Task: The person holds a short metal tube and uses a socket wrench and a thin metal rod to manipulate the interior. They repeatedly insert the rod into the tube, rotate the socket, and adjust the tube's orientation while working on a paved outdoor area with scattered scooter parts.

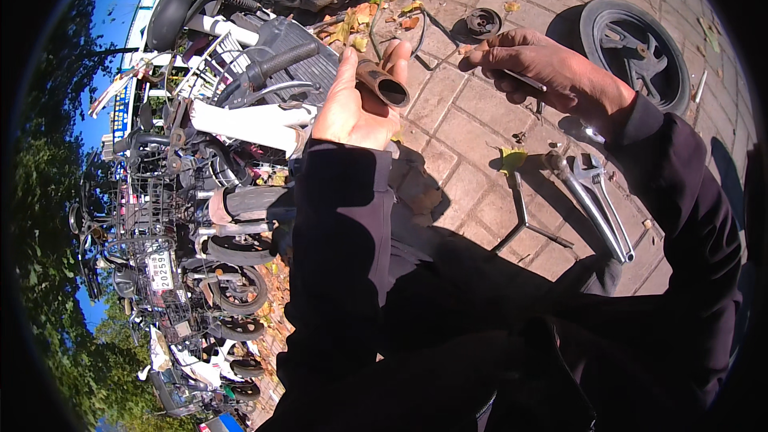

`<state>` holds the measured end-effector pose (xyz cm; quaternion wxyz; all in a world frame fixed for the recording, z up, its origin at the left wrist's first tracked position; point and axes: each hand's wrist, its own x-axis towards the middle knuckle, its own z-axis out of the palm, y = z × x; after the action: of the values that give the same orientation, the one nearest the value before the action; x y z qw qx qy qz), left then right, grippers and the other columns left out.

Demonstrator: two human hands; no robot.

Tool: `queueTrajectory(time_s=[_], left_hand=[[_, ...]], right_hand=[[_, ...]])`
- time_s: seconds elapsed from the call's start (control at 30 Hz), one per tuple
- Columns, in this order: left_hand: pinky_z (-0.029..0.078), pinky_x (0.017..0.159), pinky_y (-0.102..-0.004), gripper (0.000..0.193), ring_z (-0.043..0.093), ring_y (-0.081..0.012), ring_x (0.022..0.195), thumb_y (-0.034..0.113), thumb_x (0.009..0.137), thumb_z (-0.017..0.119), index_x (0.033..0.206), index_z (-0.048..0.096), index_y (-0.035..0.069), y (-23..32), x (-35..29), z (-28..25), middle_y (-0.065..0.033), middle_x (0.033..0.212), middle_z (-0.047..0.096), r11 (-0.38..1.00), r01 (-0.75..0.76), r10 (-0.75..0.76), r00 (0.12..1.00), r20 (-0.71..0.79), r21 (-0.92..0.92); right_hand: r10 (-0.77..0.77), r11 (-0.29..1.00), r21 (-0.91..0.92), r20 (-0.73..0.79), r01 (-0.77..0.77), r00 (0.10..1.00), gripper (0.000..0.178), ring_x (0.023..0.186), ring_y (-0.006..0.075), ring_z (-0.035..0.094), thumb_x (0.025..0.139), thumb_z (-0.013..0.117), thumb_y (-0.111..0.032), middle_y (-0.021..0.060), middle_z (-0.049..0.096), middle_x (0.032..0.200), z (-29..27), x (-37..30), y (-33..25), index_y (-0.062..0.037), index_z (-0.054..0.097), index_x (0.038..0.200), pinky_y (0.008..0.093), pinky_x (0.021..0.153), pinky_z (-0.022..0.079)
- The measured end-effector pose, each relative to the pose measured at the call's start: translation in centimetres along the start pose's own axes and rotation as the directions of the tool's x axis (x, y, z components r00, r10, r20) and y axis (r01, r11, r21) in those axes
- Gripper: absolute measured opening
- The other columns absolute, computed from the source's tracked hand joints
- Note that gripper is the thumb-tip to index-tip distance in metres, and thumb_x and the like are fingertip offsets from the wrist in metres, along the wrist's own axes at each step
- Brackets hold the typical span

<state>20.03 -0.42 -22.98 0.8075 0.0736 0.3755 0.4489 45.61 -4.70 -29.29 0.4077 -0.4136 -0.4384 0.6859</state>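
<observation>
My left hand point(352, 116), palm up, is closed around a short brown metal tube point(382, 80) whose open end faces me. To its right, my right hand point(552, 68) pinches a thin metal rod point(526, 80) that pokes out past the fingers. The two hands are apart. Just beyond the right hand, a small round dark metal part point(483, 22) lies on the paving. A black spoked wheel point(632, 52) lies flat beside my right wrist.
On the brick paving point(448, 120) lie a Y-shaped wrench point(524, 212), a long-handled wrench point(588, 204) and an adjustable wrench point(602, 184). A bent metal frame point(432, 28) and fallen leaves lie beyond my hands. Several parked scooters point(228, 212) crowd the left side.
</observation>
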Motion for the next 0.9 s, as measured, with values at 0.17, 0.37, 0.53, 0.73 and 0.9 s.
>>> queueTrajectory(time_s=[0.17,0.37,0.53,0.73,0.9], left_hand=[[0.066,0.083,-0.0423,0.036,0.070,-0.0356,0.111,0.027,0.106,0.055,0.124,0.055,-0.003,0.3,-0.8,0.2,-0.0223,0.121,0.068,0.997,-0.073,0.076,0.991,-0.113,0.032],[0.066,0.082,-0.0451,0.034,0.071,-0.0374,0.107,0.028,0.108,0.051,0.099,0.059,-0.004,0.6,-1.0,0.3,-0.0221,0.113,0.071,0.991,-0.133,0.132,0.984,-0.122,0.000],[0.066,0.083,-0.0447,0.038,0.071,-0.0356,0.109,0.030,0.108,0.050,0.123,0.057,-0.004,1.1,-0.7,0.3,-0.0212,0.118,0.071,0.992,-0.125,0.127,0.983,-0.130,0.021],[0.066,0.081,-0.0396,0.038,0.070,-0.0295,0.112,0.034,0.108,0.049,0.131,0.054,0.003,0.8,-2.1,0.5,-0.0173,0.126,0.067,0.902,-0.322,0.274,0.942,0.194,0.289],[0.057,0.095,-0.0461,0.047,0.068,-0.0363,0.110,0.047,0.106,0.048,0.115,0.052,0.001,-0.5,-2.5,1.5,-0.0218,0.113,0.068,0.421,-0.642,0.627,0.716,0.307,0.641]], right_hand=[[0.002,1.000,0.021,0.059,-0.003,0.998,0.025,0.059,0.0065,0.049,0.103,0.063,-0.021,-0.0025,0.052,0.072,1.0,0.3,0.5,0.0009,0.070,0.113,0.0223,0.050,0.041],[0.004,0.999,0.035,0.041,-0.005,0.999,0.026,0.051,0.0109,0.052,0.103,0.060,-0.015,0.0059,0.059,0.064,1.8,0.6,0.6,0.0069,0.069,0.113,0.0258,0.047,0.044],[0.030,1.000,-0.005,0.067,-0.030,0.997,0.025,0.051,0.0102,0.050,0.103,0.059,-0.014,0.0029,0.062,0.071,1.7,0.4,-0.1,0.0025,0.070,0.118,0.0251,0.047,0.043],[-0.030,0.994,-0.103,0.098,0.040,0.995,0.026,0.058,0.0086,0.052,0.101,0.065,-0.020,0.0013,0.063,0.076,1.2,0.1,0.0,0.0016,0.072,0.113,0.0254,0.049,0.042],[-0.025,0.979,-0.203,0.003,0.025,1.000,0.024,0.058,0.0086,0.050,0.097,0.070,-0.023,-0.0004,0.060,0.074,-0.2,0.6,2.2,-0.0013,0.074,0.108,0.0259,0.049,0.041]])
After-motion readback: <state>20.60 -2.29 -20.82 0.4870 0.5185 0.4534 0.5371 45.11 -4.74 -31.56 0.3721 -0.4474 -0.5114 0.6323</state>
